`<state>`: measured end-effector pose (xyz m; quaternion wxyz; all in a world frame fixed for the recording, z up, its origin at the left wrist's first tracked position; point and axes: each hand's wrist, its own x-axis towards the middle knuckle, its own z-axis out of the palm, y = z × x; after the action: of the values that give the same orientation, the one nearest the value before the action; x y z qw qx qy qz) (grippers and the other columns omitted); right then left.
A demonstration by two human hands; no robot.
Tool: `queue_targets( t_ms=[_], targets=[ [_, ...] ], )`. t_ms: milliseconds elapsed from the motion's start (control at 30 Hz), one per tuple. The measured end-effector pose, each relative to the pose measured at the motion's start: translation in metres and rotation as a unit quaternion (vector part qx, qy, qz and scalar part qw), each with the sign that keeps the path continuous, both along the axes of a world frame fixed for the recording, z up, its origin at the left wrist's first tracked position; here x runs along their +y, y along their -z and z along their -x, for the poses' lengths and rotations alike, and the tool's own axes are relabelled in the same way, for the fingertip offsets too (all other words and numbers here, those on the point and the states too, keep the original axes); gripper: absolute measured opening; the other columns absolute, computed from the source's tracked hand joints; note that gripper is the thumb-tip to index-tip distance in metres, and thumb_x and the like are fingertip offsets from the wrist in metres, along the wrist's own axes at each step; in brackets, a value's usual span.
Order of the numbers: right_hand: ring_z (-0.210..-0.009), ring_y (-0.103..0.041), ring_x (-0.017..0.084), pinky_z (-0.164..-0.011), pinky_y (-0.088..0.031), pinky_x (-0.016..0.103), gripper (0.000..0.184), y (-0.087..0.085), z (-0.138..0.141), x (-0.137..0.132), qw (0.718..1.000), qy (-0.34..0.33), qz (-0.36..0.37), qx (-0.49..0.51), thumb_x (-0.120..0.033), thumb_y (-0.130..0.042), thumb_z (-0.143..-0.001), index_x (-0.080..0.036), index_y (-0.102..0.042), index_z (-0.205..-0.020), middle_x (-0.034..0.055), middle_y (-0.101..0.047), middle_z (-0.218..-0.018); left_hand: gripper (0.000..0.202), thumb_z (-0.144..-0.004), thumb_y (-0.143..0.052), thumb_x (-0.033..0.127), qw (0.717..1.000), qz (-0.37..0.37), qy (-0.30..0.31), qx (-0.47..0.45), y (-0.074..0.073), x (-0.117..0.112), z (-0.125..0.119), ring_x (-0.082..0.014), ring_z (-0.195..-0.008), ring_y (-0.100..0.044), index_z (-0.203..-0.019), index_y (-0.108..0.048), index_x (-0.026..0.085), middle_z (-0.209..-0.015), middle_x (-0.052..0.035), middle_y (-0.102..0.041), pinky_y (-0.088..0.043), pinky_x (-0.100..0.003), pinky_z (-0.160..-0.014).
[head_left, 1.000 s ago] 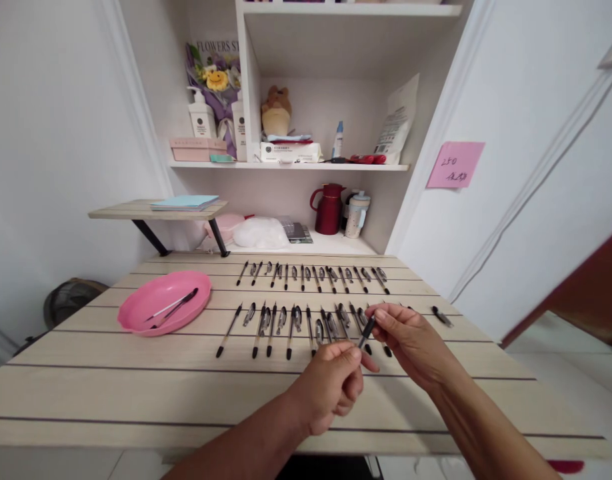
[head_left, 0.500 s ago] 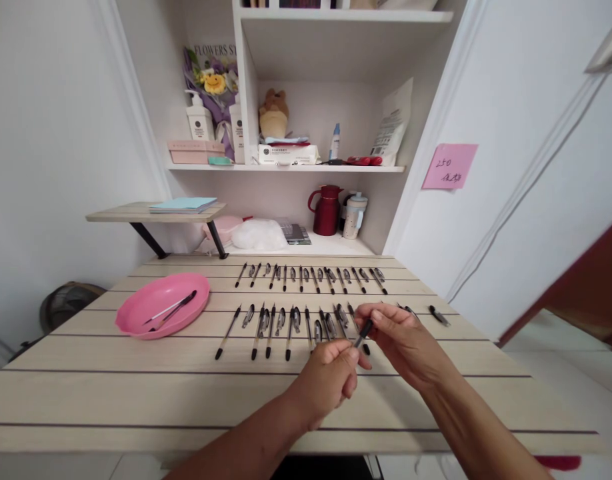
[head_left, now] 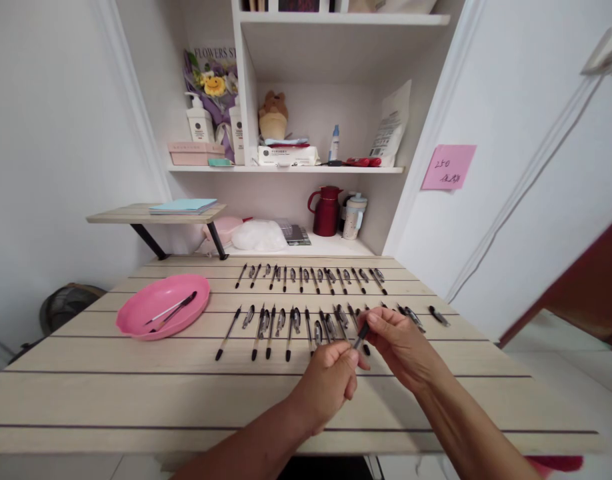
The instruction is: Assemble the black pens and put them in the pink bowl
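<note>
Not much has moved in the last 0.5 s tbh: the right hand point(head_left: 401, 340) shifted a touch, so more of a clear pen cap point(head_left: 415, 320) shows at center right. Same grip, so I'd say this pen point(head_left: 362, 333) is still being worked on. It's just below mid-frame, left hand point(head_left: 331, 377) with fingers curled around its lower part, right fingers pinching the black end. Can't make out its lower end inside the left hand, and the right hides some back pens point(head_left: 289, 337).
</note>
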<state>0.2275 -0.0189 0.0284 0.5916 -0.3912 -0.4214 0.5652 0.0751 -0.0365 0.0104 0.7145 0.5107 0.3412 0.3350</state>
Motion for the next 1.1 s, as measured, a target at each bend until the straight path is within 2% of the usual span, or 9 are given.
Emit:
queue_targets(
  t_ms=[67, 200, 367, 433, 533, 700, 867, 1000, 1100],
  targets=[
    [-0.064, -0.053, 0.014, -0.061, -0.042, 0.026, 0.021, 0.001, 0.001, 0.001, 1.0, -0.006, 0.002, 0.003, -0.038, -0.071, -0.065, -0.02, -0.062, -0.06, 0.0017, -0.062, -0.068, 0.025, -0.083, -0.043, 0.038, 1.0, 0.01, 0.001, -0.006, 0.0, 0.0, 0.0, -0.0013, -0.031, -0.018, -0.078, -0.051, 0.015, -0.041, 0.0088, -0.038, -0.012, -0.018, -0.037],
    [-0.085, -0.057, 0.021, -0.073, -0.043, 0.033, 0.033, -0.001, -0.001, 0.0, 0.999, -0.05, 0.009, 0.012, -0.051, -0.06, -0.071, -0.022, -0.068, -0.085, 0.0072, -0.065, -0.092, 0.028, -0.081, -0.046, 0.041, 0.999, 0.026, 0.009, -0.022, 0.001, 0.0, 0.001, -0.001, -0.03, -0.016, -0.08, -0.051, 0.014, -0.042, 0.0095, -0.037, -0.009, -0.018, -0.035],
    [-0.067, -0.055, 0.016, -0.066, -0.043, 0.03, 0.019, 0.002, 0.0, 0.001, 1.0, 0.005, -0.003, 0.012, -0.034, -0.074, -0.062, -0.019, -0.063, -0.06, 0.0031, -0.063, -0.07, 0.028, -0.081, -0.046, 0.042, 0.999, 0.026, 0.007, -0.02, 0.001, 0.0, 0.0, -0.0004, -0.03, -0.016, -0.08, -0.052, 0.014, -0.042, 0.0095, -0.038, -0.008, -0.018, -0.034],
    [-0.07, -0.056, 0.017, -0.067, -0.044, 0.03, 0.02, 0.003, 0.0, 0.001, 0.999, -0.011, 0.002, 0.035, -0.038, -0.071, -0.064, -0.02, -0.063, -0.063, 0.0038, -0.064, -0.075, 0.027, -0.081, -0.046, 0.041, 0.999, 0.031, 0.006, -0.023, 0.0, -0.001, 0.0, -0.0005, -0.03, -0.015, -0.079, -0.051, 0.014, -0.041, 0.0095, -0.038, -0.008, -0.018, -0.034],
    [-0.083, -0.057, 0.02, -0.073, -0.044, 0.033, 0.025, 0.004, 0.0, 0.001, 0.998, -0.045, 0.005, 0.052, -0.043, -0.066, -0.069, -0.021, -0.068, -0.081, 0.0061, -0.065, -0.089, 0.027, -0.081, -0.046, 0.041, 0.999, 0.04, 0.008, -0.031, 0.0, -0.001, 0.0, -0.0004, -0.03, -0.015, -0.079, -0.051, 0.014, -0.042, 0.0097, -0.037, -0.008, -0.018, -0.034],
    [-0.064, -0.055, 0.016, -0.063, -0.044, 0.029, 0.019, 0.008, 0.0, 0.006, 1.0, 0.009, 0.001, 0.017, -0.034, -0.075, -0.06, -0.02, -0.062, -0.06, 0.0025, -0.063, -0.068, 0.03, -0.079, -0.048, 0.044, 0.999, 0.04, 0.002, -0.027, 0.002, 0.002, 0.0, -0.0006, -0.03, -0.016, -0.08, -0.051, 0.014, -0.042, 0.0095, -0.038, -0.008, -0.018, -0.035],
    [-0.084, -0.058, 0.021, -0.075, -0.044, 0.035, 0.03, 0.01, 0.002, 0.009, 0.997, -0.05, 0.014, 0.052, -0.047, -0.066, -0.067, -0.021, -0.067, -0.082, 0.0071, -0.066, -0.091, 0.03, -0.078, -0.049, 0.045, 0.997, 0.067, 0.006, -0.047, 0.004, 0.002, 0.0, -0.0006, -0.03, -0.014, -0.08, -0.05, 0.015, -0.042, 0.0098, -0.037, -0.004, -0.018, -0.036],
    [-0.064, -0.055, 0.015, -0.064, -0.042, 0.029, 0.018, 0.012, 0.003, 0.011, 0.999, -0.013, 0.01, 0.031, -0.034, -0.075, -0.061, -0.02, -0.064, -0.062, 0.0013, -0.063, -0.067, 0.03, -0.078, -0.049, 0.045, 0.996, 0.072, 0.0, -0.051, 0.006, 0.003, 0.0, -0.0007, -0.03, -0.014, -0.08, -0.05, 0.015, -0.042, 0.0096, -0.037, -0.004, -0.019, -0.036],
    [-0.069, -0.056, 0.016, -0.066, -0.042, 0.029, 0.018, 0.012, 0.003, 0.012, 0.998, -0.038, 0.02, 0.046, -0.037, -0.072, -0.064, -0.021, -0.065, -0.067, 0.0024, -0.066, -0.078, 0.031, -0.078, -0.05, 0.046, 0.995, 0.079, 0.003, -0.057, 0.008, 0.004, 0.0, -0.0008, -0.029, -0.014, -0.08, -0.049, 0.015, -0.042, 0.0097, -0.037, -0.004, -0.019, -0.035]
  ],
)
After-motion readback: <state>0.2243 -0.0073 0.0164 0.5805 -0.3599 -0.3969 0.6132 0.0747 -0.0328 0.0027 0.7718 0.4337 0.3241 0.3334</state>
